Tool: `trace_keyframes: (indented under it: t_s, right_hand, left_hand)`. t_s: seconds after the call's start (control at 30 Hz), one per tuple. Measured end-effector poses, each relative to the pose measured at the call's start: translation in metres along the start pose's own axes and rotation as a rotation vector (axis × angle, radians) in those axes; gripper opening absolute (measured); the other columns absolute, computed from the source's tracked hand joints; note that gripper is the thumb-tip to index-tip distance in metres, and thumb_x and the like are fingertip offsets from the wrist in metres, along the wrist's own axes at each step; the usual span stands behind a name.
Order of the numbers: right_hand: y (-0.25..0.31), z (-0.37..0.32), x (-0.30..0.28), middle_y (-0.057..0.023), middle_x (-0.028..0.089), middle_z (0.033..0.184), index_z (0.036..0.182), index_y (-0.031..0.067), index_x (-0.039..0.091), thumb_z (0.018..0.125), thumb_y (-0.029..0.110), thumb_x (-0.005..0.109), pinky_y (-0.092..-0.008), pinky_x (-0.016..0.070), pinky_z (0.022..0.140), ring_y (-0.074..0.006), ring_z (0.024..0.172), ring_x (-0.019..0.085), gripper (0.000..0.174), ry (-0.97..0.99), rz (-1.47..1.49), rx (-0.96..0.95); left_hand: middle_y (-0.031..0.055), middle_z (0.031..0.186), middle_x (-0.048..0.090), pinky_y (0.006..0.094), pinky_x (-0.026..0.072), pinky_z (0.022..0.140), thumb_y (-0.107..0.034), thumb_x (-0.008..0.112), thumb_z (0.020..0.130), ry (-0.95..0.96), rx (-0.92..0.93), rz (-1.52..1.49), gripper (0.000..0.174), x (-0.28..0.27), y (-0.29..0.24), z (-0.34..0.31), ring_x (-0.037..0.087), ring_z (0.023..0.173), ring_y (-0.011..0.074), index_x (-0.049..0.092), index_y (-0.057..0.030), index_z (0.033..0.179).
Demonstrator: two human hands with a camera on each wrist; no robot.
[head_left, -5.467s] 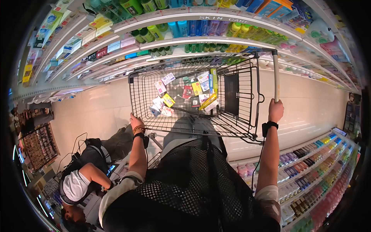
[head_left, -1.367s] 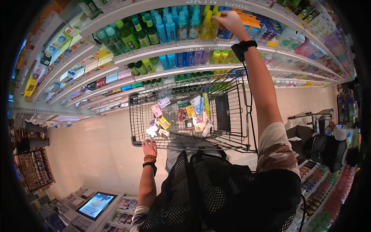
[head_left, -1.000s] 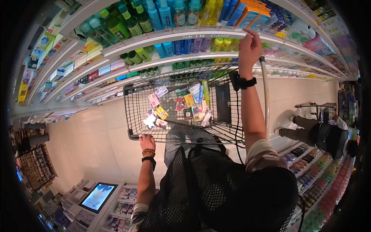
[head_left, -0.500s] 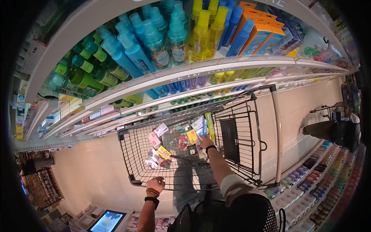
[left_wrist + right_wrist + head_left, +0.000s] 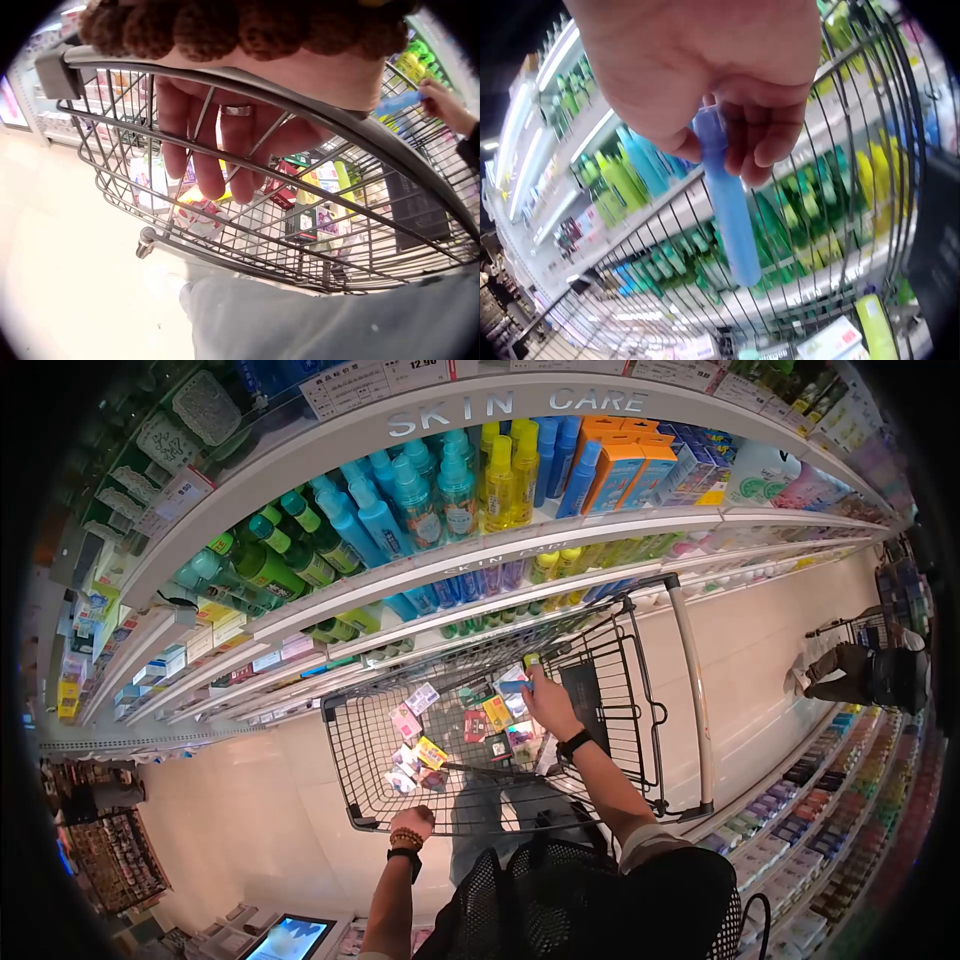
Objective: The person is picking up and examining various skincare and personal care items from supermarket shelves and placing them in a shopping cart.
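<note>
My right hand (image 5: 548, 702) pinches a slim blue bottle (image 5: 731, 217) by its narrow clear-capped end. The bottle's wider end points away from the palm, over the basket of the shopping cart (image 5: 692, 690). My left hand (image 5: 412, 821) lies over the cart's near rim, and its fingers (image 5: 206, 176) hang relaxed inside the wire side. On the basket floor lie several boxed products, among them a yellow box (image 5: 430, 752) and a dark red box (image 5: 474, 727). A lime-green bottle (image 5: 876, 324) stands out below the right hand.
Beyond the cart, shelves (image 5: 460, 565) hold rows of teal spray bottles (image 5: 457, 495), yellow bottles (image 5: 497, 485), blue bottles (image 5: 578, 480) and orange boxes (image 5: 612, 472). Another person (image 5: 880, 672) with a cart is at far right. A lit screen (image 5: 290, 938) stands lower left.
My right hand left the handle, touched a yellow bottle on the shelf, then came down into the basket. It has now lifted the blue bottle. My left hand stays by the near rim.
</note>
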State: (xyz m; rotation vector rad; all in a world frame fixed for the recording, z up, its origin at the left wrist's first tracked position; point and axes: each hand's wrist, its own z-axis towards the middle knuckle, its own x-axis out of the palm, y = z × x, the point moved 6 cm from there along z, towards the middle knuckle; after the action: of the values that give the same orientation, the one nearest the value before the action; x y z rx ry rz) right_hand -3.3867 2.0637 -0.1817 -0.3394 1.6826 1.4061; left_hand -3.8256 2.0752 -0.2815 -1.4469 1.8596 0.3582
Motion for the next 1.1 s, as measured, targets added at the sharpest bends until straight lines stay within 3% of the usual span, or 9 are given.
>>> trace_keyframes:
  t_s: [0.03,0.07,0.13,0.17,0.37,0.6,0.73,0.9,1.1]
  right_hand:
    - [0.025,0.006,-0.041,-0.0144,0.067,0.077,0.109,0.0071,0.056,0.092,0.022,0.065,-0.0426,0.0512,0.058,-0.0325,0.065,0.065,0.024,-0.064,0.126,-0.086]
    - [0.042,0.012,-0.076,-0.0127,0.068,0.078,0.104,0.0059,0.06,0.09,0.021,0.067,-0.0379,0.0517,0.058,-0.0282,0.065,0.066,0.022,-0.055,0.176,-0.019]
    - [0.083,0.021,-0.151,-0.0059,0.065,0.075,0.103,0.0051,0.064,0.086,0.012,0.072,-0.0256,0.0486,0.058,-0.011,0.062,0.061,0.02,-0.188,0.374,-0.041]
    - [0.097,0.028,-0.185,-0.0022,0.064,0.075,0.1,0.0042,0.065,0.085,0.01,0.072,-0.0237,0.0472,0.059,-0.0076,0.063,0.058,0.018,-0.278,0.417,-0.119]
    - [0.154,0.088,-0.301,-0.0009,0.066,0.072,0.102,0.0045,0.066,0.086,0.011,0.072,-0.0229,0.0465,0.059,-0.0063,0.061,0.058,0.018,-0.536,0.404,-0.281]
    - [0.165,0.136,-0.289,-0.0064,0.064,0.073,0.104,0.006,0.065,0.085,0.016,0.073,-0.0308,0.0483,0.06,-0.0173,0.063,0.061,0.023,-0.457,-0.029,-0.42]
    - [0.172,0.153,-0.284,-0.0078,0.064,0.071,0.104,0.0059,0.065,0.086,0.019,0.071,-0.0331,0.0481,0.059,-0.0208,0.061,0.06,0.023,-0.457,-0.092,-0.441]
    - [0.189,0.174,-0.278,-0.0124,0.07,0.076,0.105,0.0052,0.065,0.087,0.022,0.067,-0.0385,0.053,0.064,-0.0268,0.071,0.069,0.025,-0.367,-0.272,-0.435]
    - [0.173,0.197,-0.268,-0.0124,0.072,0.081,0.109,0.0076,0.067,0.087,0.023,0.067,-0.0418,0.0545,0.066,-0.0307,0.076,0.07,0.027,-0.323,-0.386,-0.493]
  left_hand:
    - [0.0125,0.101,0.074,0.0477,0.0545,0.086,-0.037,0.057,0.086,0.03,-0.032,0.024,0.029,-0.005,-0.005,-0.005,0.07,0.098,0.034,0.076,-0.0196,0.099]
    - [0.0137,0.1,0.074,0.0486,0.0546,0.086,-0.037,0.056,0.086,0.024,-0.012,0.017,0.031,-0.003,-0.003,-0.006,0.07,0.097,0.0353,0.076,-0.0183,0.099]
    - [0.0155,0.1,0.074,0.0494,0.0547,0.086,-0.037,0.054,0.087,0.035,-0.01,0.085,0.032,0.011,0.006,0.0,0.07,0.097,0.0368,0.076,-0.0168,0.1]
    - [0.0172,0.1,0.074,0.0497,0.0548,0.086,-0.037,0.053,0.088,0.029,-0.015,0.079,0.034,0.012,0.006,-0.001,0.07,0.097,0.0379,0.075,-0.0156,0.1]
    - [0.0173,0.101,0.073,0.0493,0.0541,0.089,-0.037,0.052,0.088,0.02,-0.024,0.078,0.034,0.008,-0.002,-0.005,0.069,0.098,0.0382,0.076,-0.0164,0.101]
    - [0.0148,0.1,0.074,0.0484,0.0554,0.086,-0.036,0.052,0.087,0.012,-0.033,0.085,0.033,0.01,0.006,-0.012,0.07,0.097,0.0363,0.077,-0.0172,0.098]
    - [0.0153,0.095,0.074,0.0477,0.0556,0.084,-0.036,0.054,0.087,-0.029,-0.025,0.093,0.031,0.012,0.011,-0.011,0.071,0.092,0.0363,0.077,-0.0157,0.095]
    - [0.0168,0.093,0.074,0.0489,0.0555,0.083,-0.036,0.056,0.087,-0.029,-0.008,0.06,0.031,0.018,0.017,-0.01,0.071,0.09,0.0371,0.076,-0.0135,0.094]
    - [0.0178,0.091,0.073,0.0506,0.0556,0.081,-0.034,0.054,0.088,-0.074,0.019,0.055,0.031,0.017,0.014,-0.011,0.07,0.088,0.0384,0.076,-0.0121,0.091]
